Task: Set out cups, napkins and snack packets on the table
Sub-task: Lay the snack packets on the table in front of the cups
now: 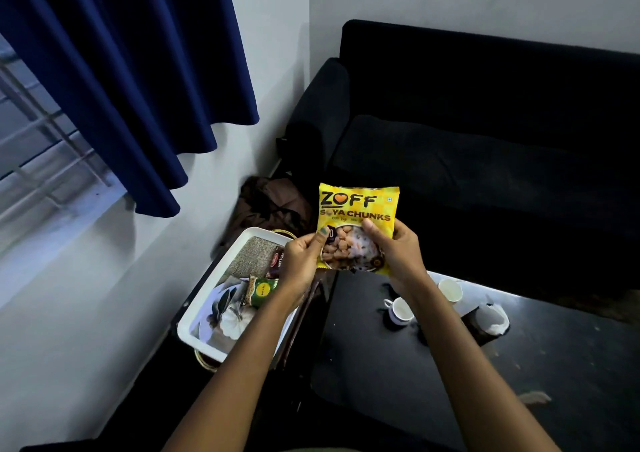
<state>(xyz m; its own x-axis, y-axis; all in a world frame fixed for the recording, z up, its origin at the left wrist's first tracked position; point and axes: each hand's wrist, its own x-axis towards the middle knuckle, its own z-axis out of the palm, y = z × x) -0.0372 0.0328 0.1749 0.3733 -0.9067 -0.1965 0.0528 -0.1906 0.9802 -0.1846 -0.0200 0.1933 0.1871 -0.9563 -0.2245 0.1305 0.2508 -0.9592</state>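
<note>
I judge the job partly done: two cups, a handled cup (399,310) and a plain paper cup (451,289), already stand on the glossy black table (398,382), with a crumpled white napkin (496,318) just right of them; I hold the yellow soya packet (356,223) upright above the table's far left corner, my left hand (302,261) and right hand (398,254) each pinching a lower edge of its crinkly film; a green packet (261,290) and a dark packet (276,261) still lie in the white printed tray (194,334) at left, so those remain.
</note>
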